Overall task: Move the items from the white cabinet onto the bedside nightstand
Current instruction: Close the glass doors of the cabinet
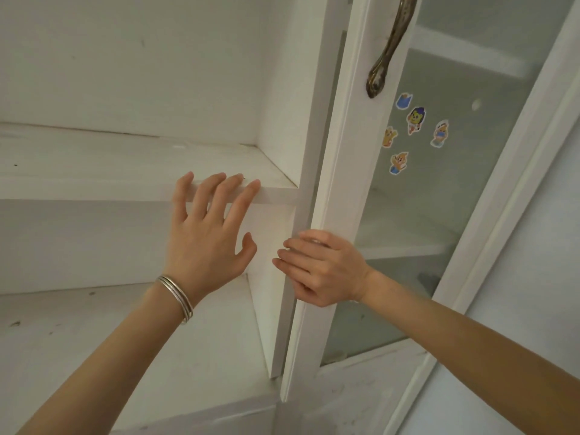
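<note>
Both hands at the white cabinet (131,89).
Left hand (208,243) splayed wide, fingertips on the shelf (94,189) edge; right hand (323,271), at 3 o'clock, wraps the door (348,171) edge. Shelves bare.

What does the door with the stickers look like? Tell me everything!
The cabinet door is white-framed with a frosted glass pane, standing open at the cabinet's right side. A dark, brass-looking handle sits on its frame. Five cartoon stickers dot the glass. The right hand holds the frame's edge.
</note>
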